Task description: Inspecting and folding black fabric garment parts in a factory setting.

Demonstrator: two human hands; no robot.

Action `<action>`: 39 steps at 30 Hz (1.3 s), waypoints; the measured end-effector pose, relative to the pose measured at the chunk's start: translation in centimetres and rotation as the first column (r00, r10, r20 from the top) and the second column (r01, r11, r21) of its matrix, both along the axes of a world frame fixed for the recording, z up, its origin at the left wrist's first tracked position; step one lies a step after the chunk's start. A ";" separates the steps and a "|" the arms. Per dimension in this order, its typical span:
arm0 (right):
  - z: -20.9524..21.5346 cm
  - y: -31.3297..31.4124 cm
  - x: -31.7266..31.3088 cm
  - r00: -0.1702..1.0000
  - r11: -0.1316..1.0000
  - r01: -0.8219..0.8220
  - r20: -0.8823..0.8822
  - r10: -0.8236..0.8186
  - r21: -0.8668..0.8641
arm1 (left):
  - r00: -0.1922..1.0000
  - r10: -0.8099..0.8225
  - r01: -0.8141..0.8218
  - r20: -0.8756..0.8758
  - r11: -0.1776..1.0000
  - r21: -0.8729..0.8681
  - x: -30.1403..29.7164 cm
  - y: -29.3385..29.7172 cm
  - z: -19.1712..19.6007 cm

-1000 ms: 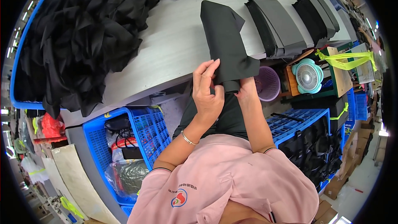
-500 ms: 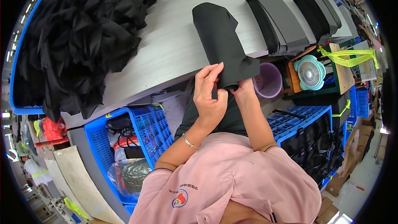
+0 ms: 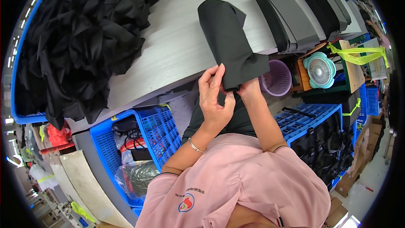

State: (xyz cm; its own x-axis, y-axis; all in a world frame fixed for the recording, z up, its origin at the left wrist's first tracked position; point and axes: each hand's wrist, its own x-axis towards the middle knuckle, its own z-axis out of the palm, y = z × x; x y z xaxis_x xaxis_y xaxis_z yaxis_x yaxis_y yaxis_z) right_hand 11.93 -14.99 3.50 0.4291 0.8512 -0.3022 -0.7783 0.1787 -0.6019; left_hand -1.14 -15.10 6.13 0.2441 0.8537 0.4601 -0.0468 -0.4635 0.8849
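A black fabric piece point(image 3: 230, 42), curled over along its length, reaches from the table's edge toward my body. My left hand point(image 3: 214, 95), with a bracelet at its wrist, closes on the left side of its near end, thumb and fingertips against the cloth. On the other side my right hand point(image 3: 249, 88) grips the same end; its fingers are mostly hidden under the fabric. The near end is rolled into a small dark tube between both hands. The far end rests on the grey table point(image 3: 173, 38).
A heap of black fabric point(image 3: 84, 38) fills the table's left. Stacks of flat dark pieces point(image 3: 287, 21) lie at the right. A purple basket point(image 3: 276, 78), a turquoise fan point(image 3: 319, 69) and blue crates point(image 3: 160, 131) stand below the table's edge.
The whole view has shifted slightly. Both hands keep hold of the fabric's near end, and the flap on its right side stands out a little more.
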 end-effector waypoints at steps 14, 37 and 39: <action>-0.8 1.4 0.7 0.010 0.960 -0.110 0.966 0.258 -0.256 | 0.963 0.180 0.011 0.202 0.720 -0.694 -1.9 1.9 -7.6; -5.7 5.8 1.2 -0.586 0.959 0.114 0.763 0.274 -0.258 | 0.938 0.222 -0.008 0.265 0.779 -0.627 0.7 2.9 -7.9; -5.7 5.4 0.7 -0.546 0.940 0.132 0.768 0.334 -0.315 | 0.950 0.310 -0.273 0.029 0.874 -0.402 -0.1 4.6 -6.4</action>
State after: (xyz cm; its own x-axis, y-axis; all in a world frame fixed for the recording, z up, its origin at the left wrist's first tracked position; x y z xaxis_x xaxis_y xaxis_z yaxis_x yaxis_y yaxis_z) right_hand 12.67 -9.62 -2.20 0.1278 0.9649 0.2296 0.9467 -0.0497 -0.3183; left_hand -1.27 -10.47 -0.25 -0.0698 0.9940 0.0847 -0.0508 -0.0883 0.9948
